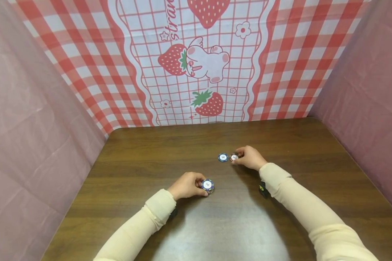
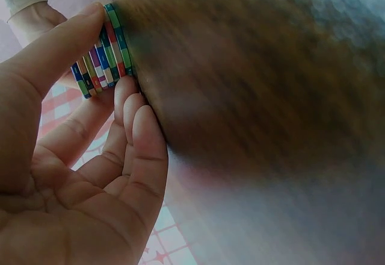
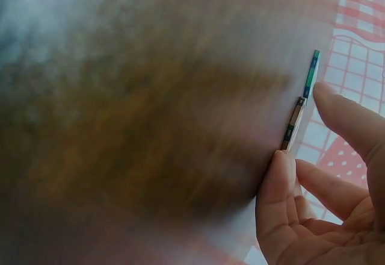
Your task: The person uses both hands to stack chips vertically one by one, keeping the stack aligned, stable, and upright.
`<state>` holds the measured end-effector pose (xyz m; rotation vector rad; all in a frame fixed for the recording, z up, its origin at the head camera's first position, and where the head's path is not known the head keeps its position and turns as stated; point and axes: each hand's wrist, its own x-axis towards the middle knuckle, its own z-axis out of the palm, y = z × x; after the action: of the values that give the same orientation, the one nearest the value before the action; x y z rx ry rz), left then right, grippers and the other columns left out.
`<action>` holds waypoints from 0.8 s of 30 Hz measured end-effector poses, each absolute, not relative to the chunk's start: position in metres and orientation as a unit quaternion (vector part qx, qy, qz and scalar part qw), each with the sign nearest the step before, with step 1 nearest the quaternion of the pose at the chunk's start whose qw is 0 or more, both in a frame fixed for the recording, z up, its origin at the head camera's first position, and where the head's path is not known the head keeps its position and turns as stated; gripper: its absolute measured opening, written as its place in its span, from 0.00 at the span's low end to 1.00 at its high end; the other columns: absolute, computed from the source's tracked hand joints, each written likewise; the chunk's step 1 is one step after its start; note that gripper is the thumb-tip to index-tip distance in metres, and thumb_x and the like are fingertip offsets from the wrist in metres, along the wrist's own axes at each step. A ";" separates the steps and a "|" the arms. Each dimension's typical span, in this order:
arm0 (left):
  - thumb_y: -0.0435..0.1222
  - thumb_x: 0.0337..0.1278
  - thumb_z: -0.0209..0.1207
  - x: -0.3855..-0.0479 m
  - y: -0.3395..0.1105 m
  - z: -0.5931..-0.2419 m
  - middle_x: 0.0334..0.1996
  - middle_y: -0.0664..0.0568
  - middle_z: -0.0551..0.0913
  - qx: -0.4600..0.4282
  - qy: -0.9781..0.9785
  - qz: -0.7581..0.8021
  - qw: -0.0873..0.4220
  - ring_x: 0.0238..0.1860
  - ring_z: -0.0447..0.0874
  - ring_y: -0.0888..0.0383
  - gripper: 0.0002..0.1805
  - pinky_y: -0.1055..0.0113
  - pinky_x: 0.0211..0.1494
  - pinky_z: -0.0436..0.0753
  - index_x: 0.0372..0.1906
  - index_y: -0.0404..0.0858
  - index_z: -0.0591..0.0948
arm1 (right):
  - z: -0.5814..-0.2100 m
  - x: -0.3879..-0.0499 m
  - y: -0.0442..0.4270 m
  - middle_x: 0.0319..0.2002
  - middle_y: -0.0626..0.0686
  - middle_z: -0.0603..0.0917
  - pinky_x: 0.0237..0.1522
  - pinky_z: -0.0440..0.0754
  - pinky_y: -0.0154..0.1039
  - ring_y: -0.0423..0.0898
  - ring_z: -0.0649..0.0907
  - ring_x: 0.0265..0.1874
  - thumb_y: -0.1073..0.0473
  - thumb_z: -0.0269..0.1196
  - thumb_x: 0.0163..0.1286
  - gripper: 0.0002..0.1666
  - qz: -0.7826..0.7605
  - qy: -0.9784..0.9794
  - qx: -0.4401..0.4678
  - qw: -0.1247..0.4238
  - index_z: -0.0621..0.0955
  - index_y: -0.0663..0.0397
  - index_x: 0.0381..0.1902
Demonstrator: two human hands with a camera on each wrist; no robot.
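My left hand [image 1: 187, 185] grips a stack of poker chips [image 1: 207, 185] standing on the table, with thumb and fingers on its sides. The top chip has a blue and yellow rim and a white centre. In the left wrist view the stack [image 2: 102, 54] shows several edges in green, red, blue and purple. Farther back, my right hand [image 1: 252, 158] pinches a dark reddish-brown poker chip [image 1: 234, 157] lying flat, partly covered by the fingers. Just left of it lies a blue poker chip [image 1: 223, 157] with a white centre. The right wrist view shows both edge-on.
The brown wooden table [image 1: 143, 156] reaches back to a red-and-white checked cloth [image 1: 297, 54] with strawberries. Pink curtains [image 1: 36, 127] hang at both sides. A small dark device [image 1: 264, 189] sits under the right wrist.
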<state>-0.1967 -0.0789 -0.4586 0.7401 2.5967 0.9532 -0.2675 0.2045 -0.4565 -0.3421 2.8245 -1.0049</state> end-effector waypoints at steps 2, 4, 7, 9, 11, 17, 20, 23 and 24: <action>0.38 0.42 0.75 -0.197 -0.079 -0.459 0.28 0.57 0.82 0.257 0.898 0.329 0.138 0.30 0.75 0.65 0.17 0.72 0.37 0.75 0.40 0.39 0.84 | -0.457 -0.269 0.204 0.42 0.64 0.85 0.51 0.77 0.51 0.54 0.82 0.43 0.56 0.72 0.56 0.34 -0.320 0.938 -0.118 0.061 0.78 0.74 0.55; 0.38 0.42 0.75 -0.197 -0.079 -0.459 0.28 0.57 0.82 0.257 0.899 0.328 0.137 0.30 0.75 0.66 0.17 0.72 0.37 0.75 0.40 0.39 0.84 | -0.457 -0.270 0.203 0.41 0.64 0.86 0.51 0.78 0.51 0.55 0.83 0.43 0.57 0.73 0.54 0.33 -0.308 0.942 -0.124 0.055 0.79 0.74 0.54; 0.38 0.42 0.75 -0.197 -0.079 -0.459 0.28 0.57 0.82 0.258 0.899 0.327 0.136 0.30 0.75 0.66 0.17 0.73 0.37 0.75 0.40 0.38 0.84 | -0.456 -0.271 0.202 0.40 0.64 0.87 0.50 0.78 0.51 0.55 0.84 0.42 0.59 0.73 0.53 0.31 -0.296 0.945 -0.130 0.047 0.80 0.74 0.52; 0.38 0.42 0.75 -0.197 -0.079 -0.459 0.28 0.57 0.82 0.258 0.899 0.326 0.135 0.30 0.75 0.66 0.17 0.73 0.37 0.75 0.40 0.38 0.84 | -0.456 -0.271 0.201 0.38 0.63 0.88 0.49 0.79 0.50 0.54 0.85 0.40 0.60 0.74 0.52 0.29 -0.291 0.946 -0.134 0.043 0.81 0.73 0.50; 0.38 0.42 0.76 -0.197 -0.078 -0.459 0.28 0.57 0.82 0.258 0.899 0.327 0.134 0.30 0.75 0.66 0.17 0.73 0.37 0.76 0.39 0.38 0.84 | -0.455 -0.271 0.201 0.36 0.62 0.88 0.46 0.79 0.49 0.53 0.85 0.38 0.60 0.74 0.51 0.27 -0.288 0.947 -0.136 0.040 0.83 0.71 0.47; 0.37 0.42 0.76 -0.197 -0.078 -0.459 0.28 0.57 0.82 0.257 0.898 0.330 0.135 0.30 0.75 0.66 0.17 0.73 0.36 0.75 0.39 0.38 0.84 | -0.455 -0.272 0.202 0.30 0.57 0.88 0.40 0.78 0.45 0.47 0.82 0.31 0.61 0.74 0.50 0.19 -0.271 0.951 -0.148 0.028 0.86 0.66 0.40; 0.37 0.42 0.75 -0.197 -0.078 -0.459 0.28 0.57 0.82 0.257 0.898 0.330 0.136 0.30 0.75 0.66 0.17 0.73 0.37 0.76 0.40 0.38 0.84 | -0.455 -0.273 0.202 0.29 0.56 0.88 0.39 0.77 0.45 0.47 0.82 0.31 0.61 0.74 0.51 0.17 -0.263 0.952 -0.152 0.024 0.86 0.64 0.38; 0.38 0.42 0.75 -0.197 -0.078 -0.459 0.29 0.57 0.82 0.256 0.898 0.329 0.136 0.31 0.75 0.65 0.18 0.73 0.37 0.76 0.40 0.38 0.84 | -0.456 -0.274 0.202 0.28 0.55 0.87 0.39 0.77 0.44 0.46 0.82 0.30 0.61 0.74 0.51 0.16 -0.258 0.954 -0.153 0.022 0.87 0.63 0.37; 0.38 0.42 0.75 -0.197 -0.078 -0.459 0.29 0.57 0.82 0.256 0.899 0.329 0.136 0.31 0.75 0.65 0.18 0.73 0.37 0.76 0.40 0.38 0.84 | -0.456 -0.274 0.202 0.28 0.54 0.87 0.39 0.77 0.44 0.46 0.81 0.30 0.61 0.74 0.51 0.15 -0.257 0.954 -0.153 0.022 0.87 0.63 0.36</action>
<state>-0.1974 -0.0780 -0.4589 0.7416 2.6022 0.9530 -0.2739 0.2020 -0.4558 -0.4748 2.9566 -0.7960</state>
